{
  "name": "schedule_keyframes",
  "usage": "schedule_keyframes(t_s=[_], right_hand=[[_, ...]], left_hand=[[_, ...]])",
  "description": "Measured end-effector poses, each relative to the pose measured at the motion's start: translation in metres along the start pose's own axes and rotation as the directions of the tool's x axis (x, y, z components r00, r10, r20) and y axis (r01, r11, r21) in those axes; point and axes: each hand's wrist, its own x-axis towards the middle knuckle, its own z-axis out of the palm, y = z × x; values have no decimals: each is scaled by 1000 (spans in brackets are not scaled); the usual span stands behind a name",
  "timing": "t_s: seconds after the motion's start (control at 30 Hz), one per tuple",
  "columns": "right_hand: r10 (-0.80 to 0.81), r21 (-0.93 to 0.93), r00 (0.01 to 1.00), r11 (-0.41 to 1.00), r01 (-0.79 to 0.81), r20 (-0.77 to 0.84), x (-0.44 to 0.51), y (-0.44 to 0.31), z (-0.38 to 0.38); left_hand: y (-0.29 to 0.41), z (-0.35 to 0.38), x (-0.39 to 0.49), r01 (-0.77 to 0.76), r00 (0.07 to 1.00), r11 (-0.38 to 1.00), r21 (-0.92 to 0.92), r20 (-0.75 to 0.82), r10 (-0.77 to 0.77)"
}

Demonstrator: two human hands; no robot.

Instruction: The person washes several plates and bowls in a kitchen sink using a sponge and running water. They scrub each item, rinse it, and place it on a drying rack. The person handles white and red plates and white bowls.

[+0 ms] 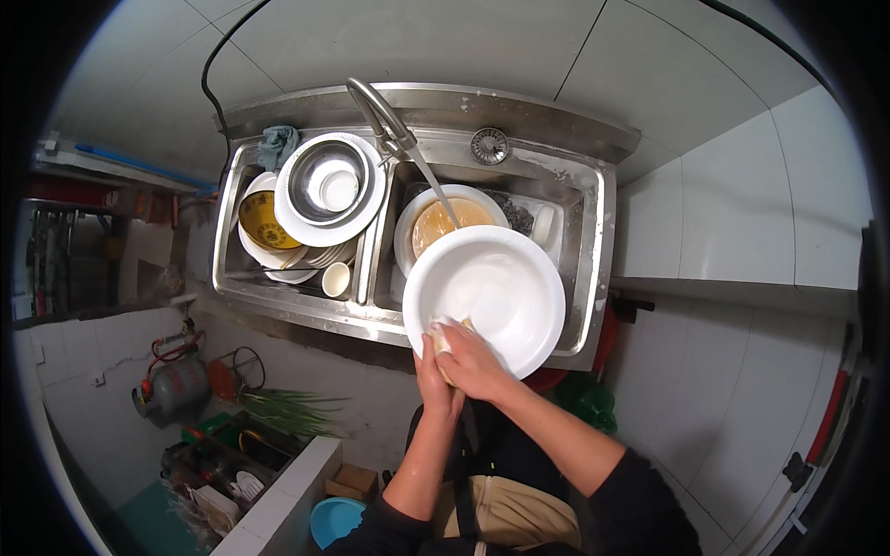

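My left hand (pixel 437 382) grips the near-left rim of a large white bowl (pixel 514 313), which is tilted over the front edge of the right sink basin. Inside the bowl's near-left edge, my right hand (pixel 474 361) presses a yellowish cloth or sponge (pixel 442 343) against the rim; the fingers hide most of it. Some suds whiten the fingertips and the bowl's inside. Behind the bowl, water runs from the faucet (pixel 379 111) into another white bowl (pixel 410 215) holding cloudy orange-tan liquid. The held bowl covers part of that one.
Stacked dishes fill the left basin (pixel 221 257): a steel bowl (pixel 299 170), a yellow bowl (pixel 259 215), plates and a cup (pixel 336 279). A teal cloth (pixel 278 146) and a drain strainer (pixel 489 146) lie on the sink's back ledge. A gas cylinder (pixel 177 389) stands lower left.
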Motion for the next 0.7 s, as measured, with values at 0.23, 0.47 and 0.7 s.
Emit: schedule_keyframes(t_s=[0.23,0.47,0.7], right_hand=[[26,-80,827,997,23,561,-18,23,-68],[110,-568,844,784,252,526,-8,35,-108],[123,-47,980,992,-117,159,-15,-7,-19]], left_hand=[[16,-5,3,-93,992,973,213,-68,109],[12,15,-2,-133,985,927,351,-57,163],[5,17,-11,-211,949,918,335,-155,275]])
